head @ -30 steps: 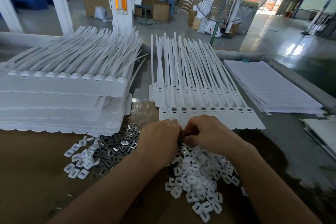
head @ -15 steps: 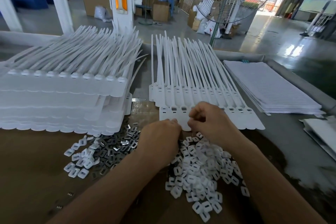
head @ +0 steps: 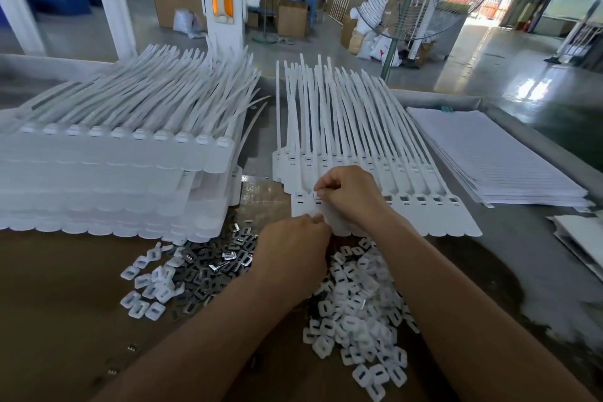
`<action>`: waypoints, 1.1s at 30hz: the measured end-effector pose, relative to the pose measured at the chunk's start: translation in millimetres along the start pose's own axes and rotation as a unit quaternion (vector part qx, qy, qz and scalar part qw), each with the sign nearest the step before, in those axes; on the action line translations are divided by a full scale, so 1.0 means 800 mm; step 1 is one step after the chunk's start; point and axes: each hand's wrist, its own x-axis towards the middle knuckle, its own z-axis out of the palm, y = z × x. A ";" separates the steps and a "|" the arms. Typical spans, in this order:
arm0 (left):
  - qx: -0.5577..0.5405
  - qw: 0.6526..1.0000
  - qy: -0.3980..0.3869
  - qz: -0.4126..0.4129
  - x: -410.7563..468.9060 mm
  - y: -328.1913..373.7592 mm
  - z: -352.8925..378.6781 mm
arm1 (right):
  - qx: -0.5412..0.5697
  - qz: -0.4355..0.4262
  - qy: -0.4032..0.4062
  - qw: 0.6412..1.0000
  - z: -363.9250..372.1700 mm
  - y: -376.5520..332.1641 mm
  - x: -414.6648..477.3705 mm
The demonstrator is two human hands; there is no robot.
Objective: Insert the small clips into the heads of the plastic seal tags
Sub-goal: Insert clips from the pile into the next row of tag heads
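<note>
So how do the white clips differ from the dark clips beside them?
The white clips are matte white; the dark clips are grey to black, some shiny. The white pile looks bigger than the dark pile. The white pile lies mostly right of the left hand; the dark pile lies left of it. Both are small slotted pieces, loose on the table.

White seal tags [head: 434,215] flat, clips [head: 359,310] heaped nearby
</note>
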 end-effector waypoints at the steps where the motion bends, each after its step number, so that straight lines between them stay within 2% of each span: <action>1: 0.001 1.000 -0.001 0.001 0.000 0.000 0.000 | -0.015 -0.003 -0.003 1.000 0.002 0.001 0.001; 9: 0.002 1.000 0.003 -0.002 -0.003 0.000 0.001 | -0.058 -0.010 0.016 0.998 0.007 -0.002 0.002; 12: 0.000 1.000 0.006 -0.003 -0.003 0.000 0.000 | -0.040 0.015 0.031 0.999 0.007 -0.001 0.002; 18: -0.004 1.000 0.003 -0.004 -0.003 -0.002 0.001 | -0.059 0.069 0.000 0.996 0.003 -0.011 0.016; 23: -0.002 1.000 -0.005 0.001 -0.001 0.000 -0.001 | -0.036 0.030 0.006 0.999 0.001 -0.005 0.010; 28: -0.002 1.000 -0.010 0.002 -0.003 0.000 -0.006 | 0.053 -0.009 -0.067 0.996 -0.026 0.002 -0.016; 33: 0.000 1.000 -0.016 -0.006 -0.002 0.000 -0.007 | 0.031 -0.031 -0.098 0.994 -0.061 0.018 -0.059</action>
